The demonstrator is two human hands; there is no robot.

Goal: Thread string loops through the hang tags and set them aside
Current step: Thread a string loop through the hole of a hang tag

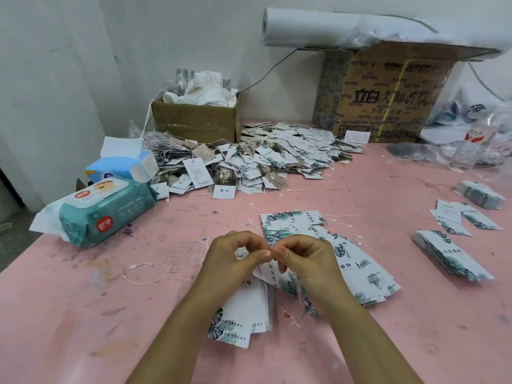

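You are holding both hands together over the middle of a pink table, close to its near edge. Your left hand and right hand are meeting thumb tip to thumb tip, with all fingers curled in tight. The left thumb and forefinger are pinching the top of a bunch of leaf-printed tags, which is drooping under your wrists onto the table. The right thumb and forefinger are closing narrowly on something too fine to make out. It is most likely the end of a string whose tail is trailing below that hand. Your fingertips are hiding the tag hole.

You seem to be feeding the loop through that hole. To do it well, try pinching the string close to its tip so it is not bending, and steadying the tags right beside the hole. Pull through only once the tip is showing on the far side, and watch that the trailing tail is not snagging on the tags below.

A fan of more tags is lying just beside your right hand, and a spare loop is lying near your left. A large heap of strung tags is sitting at the far side, well apart from you, and is likely the place for finished ones.
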